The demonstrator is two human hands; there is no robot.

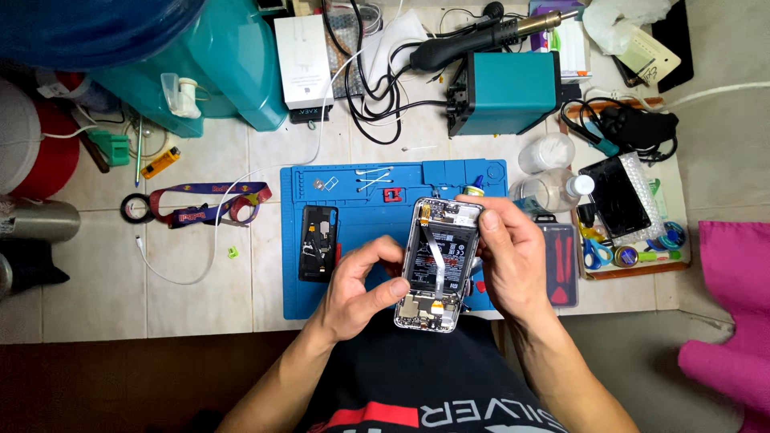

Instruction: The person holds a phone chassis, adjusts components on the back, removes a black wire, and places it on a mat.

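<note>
I see a blue work mat (361, 281) with a black back cover (318, 243) lying on its left part; behind it stands a teal soldering station (505, 92), a hot-air handle (481, 36) resting on top, and scissors (595, 253) in a tray at right

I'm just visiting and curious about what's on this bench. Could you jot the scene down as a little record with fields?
Held item: opened phone, back cover off, insides showing
Left hand: grips the phone's lower left edge
Right hand: holds its upper right edge, thumb on the frame
Under the hands: blue work mat
On the mat: dark back cover, cotton swabs
Behind the mat: teal hot-air station with black cables
Right side: red-handled tools in a tray, scissors
Left side: lanyard
</note>
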